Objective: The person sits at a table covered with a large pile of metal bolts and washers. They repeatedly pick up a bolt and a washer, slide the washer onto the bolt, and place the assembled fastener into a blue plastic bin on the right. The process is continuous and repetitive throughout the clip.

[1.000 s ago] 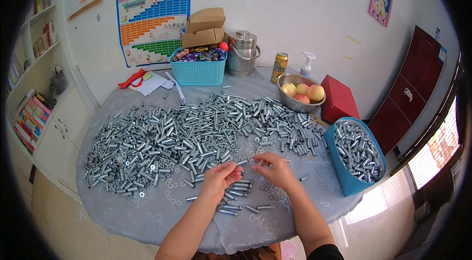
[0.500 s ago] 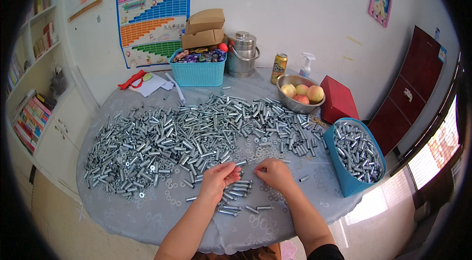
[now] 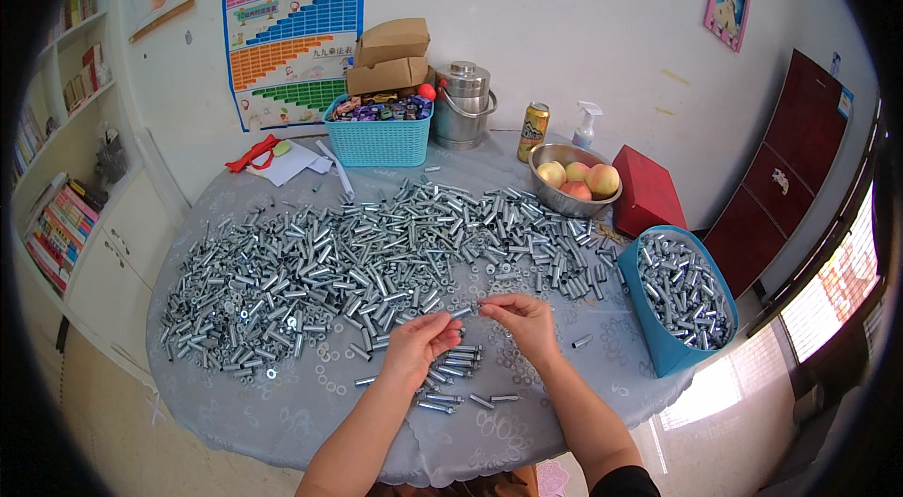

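My left hand [image 3: 420,347] is closed on a silvery sleeve anchor bolt [image 3: 461,313], pinched between thumb and fingertips with its end pointing right. At that end, my right hand [image 3: 523,323] has thumb and forefinger pinched together; what lies between them is too small to make out. Below and between the hands lies a group of anchor bolts [image 3: 455,370], roughly side by side on the grey tablecloth [image 3: 376,431]. Beyond both hands spreads a wide heap of metal sleeves, bolts and washers [image 3: 301,262]. Flat washers [image 3: 508,288] are scattered just past my right hand.
A blue basket [image 3: 635,295] full of metal sleeves stands at the right edge. Behind the heap are a steel bowl [image 3: 555,199] of fruit, a red box [image 3: 649,191], a yellow can [image 3: 533,132], a spray bottle [image 3: 585,128], a steel pot [image 3: 461,111] and a turquoise basket [image 3: 379,143].
My right hand has risen slightly away from the tabletop washers and moved to the bolt's end. The left hand stays nearly in place, holding the bolt.
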A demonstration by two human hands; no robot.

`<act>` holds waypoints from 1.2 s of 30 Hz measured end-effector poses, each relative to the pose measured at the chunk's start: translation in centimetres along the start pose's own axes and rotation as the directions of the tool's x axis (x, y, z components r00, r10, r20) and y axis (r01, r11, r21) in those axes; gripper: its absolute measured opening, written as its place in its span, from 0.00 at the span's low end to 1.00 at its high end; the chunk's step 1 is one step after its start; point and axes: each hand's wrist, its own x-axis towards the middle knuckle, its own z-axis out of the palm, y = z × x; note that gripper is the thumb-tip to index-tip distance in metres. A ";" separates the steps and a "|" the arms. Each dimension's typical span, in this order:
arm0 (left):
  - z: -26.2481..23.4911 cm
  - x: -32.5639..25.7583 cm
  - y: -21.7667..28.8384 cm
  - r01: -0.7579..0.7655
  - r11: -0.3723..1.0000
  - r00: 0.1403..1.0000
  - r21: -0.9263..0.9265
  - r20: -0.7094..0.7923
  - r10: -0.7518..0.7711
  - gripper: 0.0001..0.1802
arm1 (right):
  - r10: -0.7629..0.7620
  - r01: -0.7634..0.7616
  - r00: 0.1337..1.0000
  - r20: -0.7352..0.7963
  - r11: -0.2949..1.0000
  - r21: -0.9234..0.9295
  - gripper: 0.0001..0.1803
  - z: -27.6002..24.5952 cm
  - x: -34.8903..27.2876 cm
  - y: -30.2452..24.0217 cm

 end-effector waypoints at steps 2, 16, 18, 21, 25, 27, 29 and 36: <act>-0.1 0.0 0.0 0.015 1.000 1.000 -0.015 0.011 -0.015 0.12 | -0.006 0.006 1.000 0.011 1.000 0.029 0.06 0.1 0.0 0.0; -0.4 0.3 -0.4 0.088 0.988 0.993 -0.129 0.089 -0.077 0.11 | 0.039 -0.077 0.992 0.121 0.943 0.323 0.16 -0.1 0.2 1.2; -0.4 0.3 -0.4 0.091 0.986 0.992 -0.136 0.095 -0.079 0.10 | 0.046 -0.083 0.992 0.120 0.942 0.326 0.15 -0.1 0.2 1.5; -0.5 0.3 -0.4 0.097 0.985 0.991 -0.146 0.103 -0.082 0.10 | 0.027 -0.058 0.992 0.119 0.961 0.270 0.14 -0.2 0.2 1.9; -0.4 0.2 -0.3 0.107 0.987 0.989 -0.123 0.115 -0.093 0.11 | -0.073 0.057 0.992 0.100 0.986 0.158 0.13 0.3 0.0 1.2; -0.5 0.2 -0.3 0.074 0.988 0.994 -0.133 0.093 -0.062 0.10 | -0.052 0.042 0.993 0.108 0.995 0.095 0.12 0.5 0.0 0.7; -0.7 0.3 -0.1 0.029 0.989 0.997 -0.144 0.069 -0.019 0.09 | -0.053 0.055 0.993 0.109 0.998 -0.015 0.12 0.4 0.0 0.8; -0.5 0.2 1.1 -0.057 0.979 0.998 -0.194 -0.022 0.054 0.07 | -0.367 0.554 0.826 0.428 0.382 -0.740 0.14 0.4 1.2 2.8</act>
